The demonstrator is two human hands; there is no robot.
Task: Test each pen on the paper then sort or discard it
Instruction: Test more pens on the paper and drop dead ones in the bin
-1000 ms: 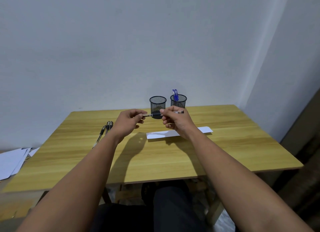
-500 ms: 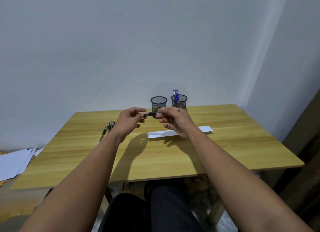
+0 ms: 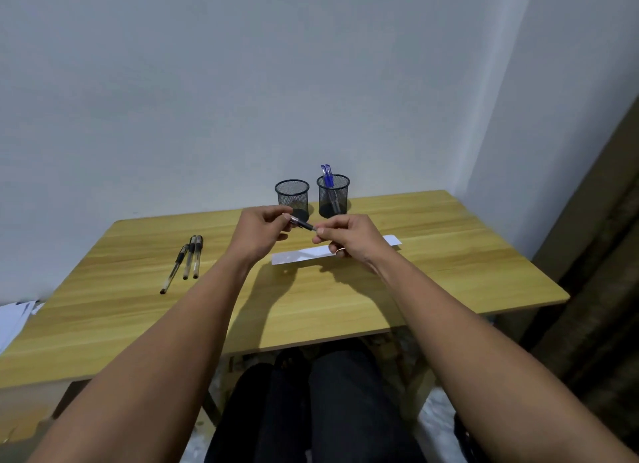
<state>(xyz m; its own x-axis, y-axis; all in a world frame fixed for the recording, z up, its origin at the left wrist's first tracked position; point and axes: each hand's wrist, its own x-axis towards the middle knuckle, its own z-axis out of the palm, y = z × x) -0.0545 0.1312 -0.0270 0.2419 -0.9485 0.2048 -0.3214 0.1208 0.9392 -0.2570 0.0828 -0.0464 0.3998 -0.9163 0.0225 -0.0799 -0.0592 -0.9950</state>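
Here both hands pinch one pen (image 3: pixel 301 223) above the paper (image 3: pixel 304 255). Left hand (image 3: pixel 261 232) grips the nine o'clock end; right hand (image 3: pixel 347 236) the three o'clock.

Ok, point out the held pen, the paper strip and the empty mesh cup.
held pen (image 3: pixel 301 223), head view, on its dark barrel.
paper strip (image 3: pixel 301 256), head view, on its left half.
empty mesh cup (image 3: pixel 292 196), head view, on its front wall.
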